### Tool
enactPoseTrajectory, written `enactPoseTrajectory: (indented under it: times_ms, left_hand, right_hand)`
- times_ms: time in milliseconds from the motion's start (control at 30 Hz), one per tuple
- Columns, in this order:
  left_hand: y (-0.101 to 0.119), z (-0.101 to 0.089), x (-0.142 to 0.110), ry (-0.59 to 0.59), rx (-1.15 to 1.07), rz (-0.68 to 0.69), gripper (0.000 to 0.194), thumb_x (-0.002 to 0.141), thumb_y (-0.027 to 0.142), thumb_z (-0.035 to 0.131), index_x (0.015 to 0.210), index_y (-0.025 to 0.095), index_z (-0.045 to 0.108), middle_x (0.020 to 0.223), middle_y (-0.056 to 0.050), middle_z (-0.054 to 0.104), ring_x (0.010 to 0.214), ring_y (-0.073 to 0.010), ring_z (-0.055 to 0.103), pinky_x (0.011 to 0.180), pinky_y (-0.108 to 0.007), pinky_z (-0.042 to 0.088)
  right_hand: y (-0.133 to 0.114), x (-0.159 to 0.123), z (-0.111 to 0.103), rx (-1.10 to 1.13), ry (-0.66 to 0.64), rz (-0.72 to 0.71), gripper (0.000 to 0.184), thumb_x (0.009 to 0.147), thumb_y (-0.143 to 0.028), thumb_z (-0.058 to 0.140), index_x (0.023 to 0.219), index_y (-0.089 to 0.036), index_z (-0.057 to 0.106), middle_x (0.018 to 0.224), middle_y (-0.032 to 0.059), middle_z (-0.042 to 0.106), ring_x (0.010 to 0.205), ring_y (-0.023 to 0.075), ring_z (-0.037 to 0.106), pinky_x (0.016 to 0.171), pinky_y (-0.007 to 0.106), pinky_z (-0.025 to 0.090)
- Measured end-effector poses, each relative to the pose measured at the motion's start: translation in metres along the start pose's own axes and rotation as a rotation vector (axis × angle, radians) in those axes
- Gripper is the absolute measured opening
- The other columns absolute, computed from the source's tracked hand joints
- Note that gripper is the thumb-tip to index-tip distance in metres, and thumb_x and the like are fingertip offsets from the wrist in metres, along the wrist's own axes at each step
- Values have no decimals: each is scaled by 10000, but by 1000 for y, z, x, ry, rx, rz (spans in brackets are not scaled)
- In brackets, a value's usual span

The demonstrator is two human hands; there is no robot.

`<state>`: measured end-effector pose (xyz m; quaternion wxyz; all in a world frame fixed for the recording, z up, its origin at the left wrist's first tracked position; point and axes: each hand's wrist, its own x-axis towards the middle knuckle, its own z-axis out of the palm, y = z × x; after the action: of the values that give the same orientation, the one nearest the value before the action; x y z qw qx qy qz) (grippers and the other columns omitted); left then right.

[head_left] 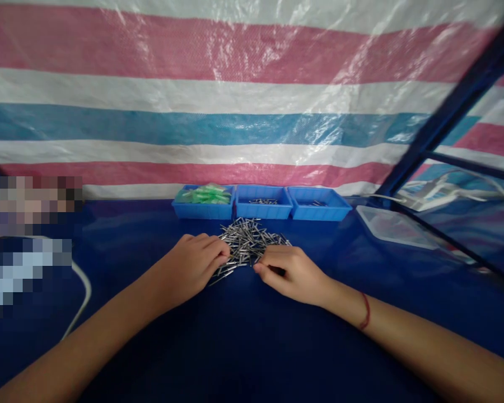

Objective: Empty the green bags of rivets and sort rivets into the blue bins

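A loose pile of thin silvery metal pins [246,238] lies on the dark blue table, some of them thicker at one end, like blind rivets. At the pile's left edge is my left hand [199,263], its fingers curled together; whatever may be inside them is hidden. My right hand [292,268] reaches in from the other side, thumb and forefinger pinched at the front right of the pile. What lies between those fingertips is too small to make out. A red cord circles my right wrist.
Behind the pile, three blue bins stand in a row: the left bin [204,211] holds green plastic packets, the middle bin [264,211] and right bin [319,212] small metal pieces. A clear plastic lid [397,226], a power strip [434,193] and a dark frame bar [449,106] are at right; a white cable [84,285] is at left.
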<state>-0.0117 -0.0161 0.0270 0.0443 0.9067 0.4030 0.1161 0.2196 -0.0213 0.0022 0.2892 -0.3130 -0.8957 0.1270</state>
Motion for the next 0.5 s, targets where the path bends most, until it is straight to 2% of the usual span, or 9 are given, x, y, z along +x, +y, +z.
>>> enactPoseTrajectory:
  times_ms: [233,500]
  left_hand:
    - [-9,6,5,69,-45,38,250,921,330,370,885,215,589,812,-16,638,737,-182,568,708,-313,383]
    - [0,4,5,18,-32,36,297,931,327,309,887,207,576,854,-18,650,813,-187,596,750,-321,377]
  right_hand:
    - [12,-4,-1,-39,-47,-77,317,918,-290,407,667,-178,563,634,6,534,606,104,494,614,245,403]
    - [14,-7,0,-1,-39,-96,330,919,-279,411,651,-174,574,634,7,536,611,105,500,627,257,403]
